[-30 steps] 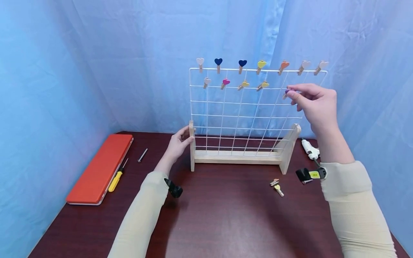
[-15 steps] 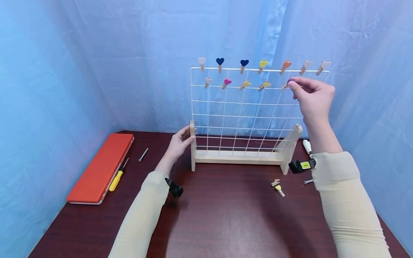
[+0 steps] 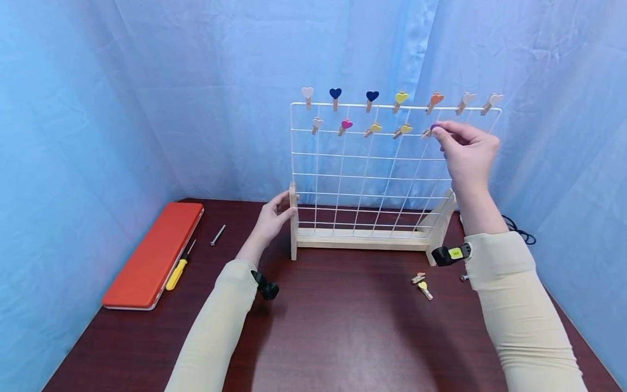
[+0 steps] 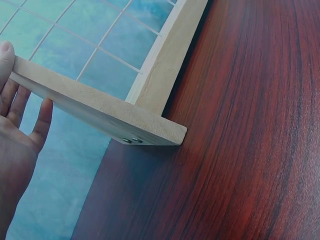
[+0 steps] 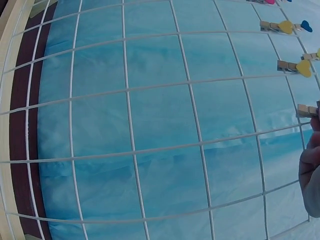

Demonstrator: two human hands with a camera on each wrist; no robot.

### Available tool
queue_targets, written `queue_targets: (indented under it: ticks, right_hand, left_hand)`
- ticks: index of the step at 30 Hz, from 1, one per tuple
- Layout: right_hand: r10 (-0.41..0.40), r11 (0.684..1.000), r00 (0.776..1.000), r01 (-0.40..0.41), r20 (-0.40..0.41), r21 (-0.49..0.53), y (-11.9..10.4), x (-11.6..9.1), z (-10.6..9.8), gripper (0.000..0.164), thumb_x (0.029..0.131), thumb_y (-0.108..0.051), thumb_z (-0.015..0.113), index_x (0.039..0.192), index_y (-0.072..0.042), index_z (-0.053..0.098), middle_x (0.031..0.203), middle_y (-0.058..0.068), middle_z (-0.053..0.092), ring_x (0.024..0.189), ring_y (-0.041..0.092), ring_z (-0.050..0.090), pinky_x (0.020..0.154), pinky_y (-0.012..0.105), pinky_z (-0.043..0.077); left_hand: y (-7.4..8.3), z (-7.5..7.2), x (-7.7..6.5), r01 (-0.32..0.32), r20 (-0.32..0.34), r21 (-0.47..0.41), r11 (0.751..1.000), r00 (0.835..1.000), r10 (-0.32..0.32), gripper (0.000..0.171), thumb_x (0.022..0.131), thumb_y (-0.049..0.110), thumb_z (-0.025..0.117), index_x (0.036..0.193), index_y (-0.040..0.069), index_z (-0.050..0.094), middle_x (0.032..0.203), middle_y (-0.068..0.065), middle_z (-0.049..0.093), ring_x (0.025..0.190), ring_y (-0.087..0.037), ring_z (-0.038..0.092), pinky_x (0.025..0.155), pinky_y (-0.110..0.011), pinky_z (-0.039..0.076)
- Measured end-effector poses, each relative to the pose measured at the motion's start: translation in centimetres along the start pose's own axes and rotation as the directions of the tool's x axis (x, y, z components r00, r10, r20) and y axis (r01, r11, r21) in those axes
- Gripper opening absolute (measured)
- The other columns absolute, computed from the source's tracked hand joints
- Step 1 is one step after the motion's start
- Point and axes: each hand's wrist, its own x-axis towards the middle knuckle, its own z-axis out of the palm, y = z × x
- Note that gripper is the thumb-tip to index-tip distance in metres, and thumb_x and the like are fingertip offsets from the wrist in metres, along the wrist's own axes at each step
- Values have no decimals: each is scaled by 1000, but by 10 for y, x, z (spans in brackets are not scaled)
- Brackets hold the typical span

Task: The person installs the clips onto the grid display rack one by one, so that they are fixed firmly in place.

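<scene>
A white wire grid (image 3: 362,175) stands upright in a wooden stand (image 3: 360,239). My left hand (image 3: 271,218) grips the stand's left upright (image 4: 95,100), thumb on the near side and fingers behind. My right hand (image 3: 469,149) pinches a wooden clothespin (image 5: 306,110) with a purple heart (image 3: 434,127) at the grid's second wire from the top. Its wooden tip overlaps that wire, right of a yellow-heart clothespin (image 3: 405,129). Heart clothespins in several colours line the top wire, among them an orange one (image 3: 436,99). A pink one (image 3: 346,124) sits in the second row.
Two loose clothespins lie on the table, one with a yellow heart (image 3: 425,290). At left are a red case (image 3: 154,256), a yellow screwdriver (image 3: 177,274) and a bolt (image 3: 217,235). A black cable (image 3: 521,231) lies behind my right forearm. Blue curtains (image 3: 235,98) surround the table.
My right hand has moved up and left with the purple-heart clothespin, bringing it onto the second wire. The left hand keeps its grip on the stand.
</scene>
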Motion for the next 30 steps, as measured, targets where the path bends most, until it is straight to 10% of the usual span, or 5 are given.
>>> queue_targets:
  ticks: [30]
  right_hand:
    - [36,998,999,-35,26,-50,-2,-6,2,24,75,-21,70,97,-13,71,91,-1,68,66,12,55,64,18,45]
  left_hand:
    - [18,-1,-6,-16,3,-5,1000,1000,16,49,85,15,59,130,4,44,122,-14,54,111,-24,50,92,-37,42]
